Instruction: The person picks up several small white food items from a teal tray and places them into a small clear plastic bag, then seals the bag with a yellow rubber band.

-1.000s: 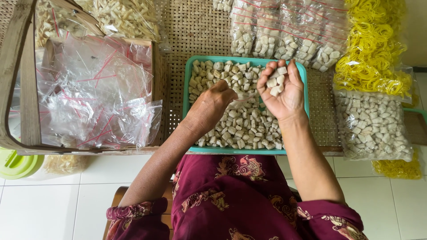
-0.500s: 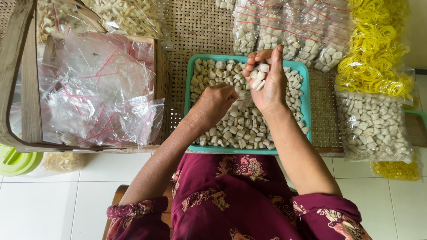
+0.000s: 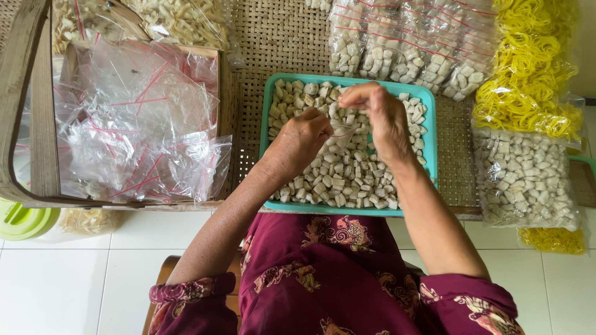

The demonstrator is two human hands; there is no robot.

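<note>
Over a teal tray (image 3: 428, 133) of pale cracker pieces (image 3: 347, 177) on the woven tabletop (image 3: 279, 37), our left hand (image 3: 302, 141) and right hand (image 3: 377, 115) together pinch a small clear plastic bag (image 3: 343, 130).

Tray (image 3: 428, 133) – smooth teal plastic; mat (image 3: 285, 37) – rough woven cane.

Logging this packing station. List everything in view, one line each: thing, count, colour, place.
Tray: one, teal, centre, on the woven mat.
Snack pieces: many, off-white, loose in the tray.
Small bag: one, clear, between both hands.
Empty bags: a pile, clear with red strips, wooden box at left.
Filled packs: several, clear, top centre.
Large bag of pieces: one, clear, right.
Rubber bands: many, yellow, top right.
Lid: one, green, lower left.
Left hand: over the tray, pinching the small bag.
Right hand: over the tray, fingers at the bag.
</note>
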